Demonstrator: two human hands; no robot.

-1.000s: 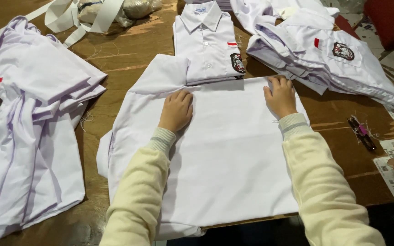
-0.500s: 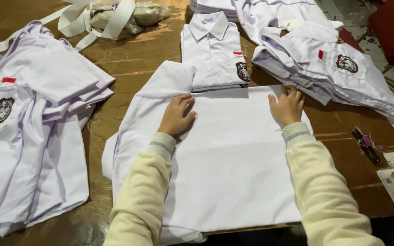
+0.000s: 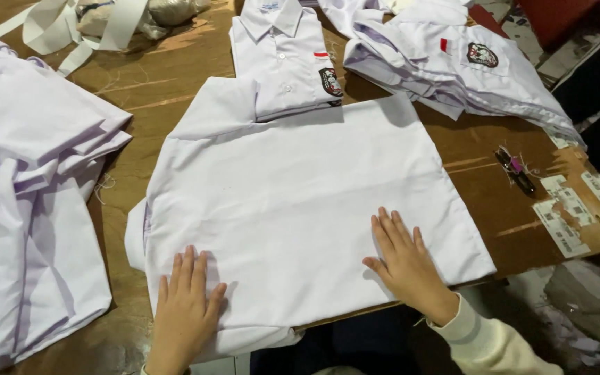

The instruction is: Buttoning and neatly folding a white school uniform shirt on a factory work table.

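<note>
A white shirt [image 3: 293, 187] lies spread flat, back side up, on the brown wooden table [image 3: 480, 149]. My left hand [image 3: 183, 311] presses flat on its lower left part, fingers together, near the table's front edge. My right hand [image 3: 403, 260] rests flat on the lower right part with fingers slightly spread. Neither hand grips anything. Just beyond the spread shirt lies a folded white shirt [image 3: 282, 55] with a collar, a small red tag and a dark badge on its pocket.
A pile of white shirts [image 3: 29, 187] fills the left side. Another stack of badged shirts [image 3: 453, 66] sits at the back right. Small snips [image 3: 515, 170] and paper labels [image 3: 574, 208] lie at the right edge. White strips [image 3: 57, 28] lie at the back left.
Both hands have slid from the far part of the spread shirt down to its near edge, staying flat on the cloth. The view shifted with them.
</note>
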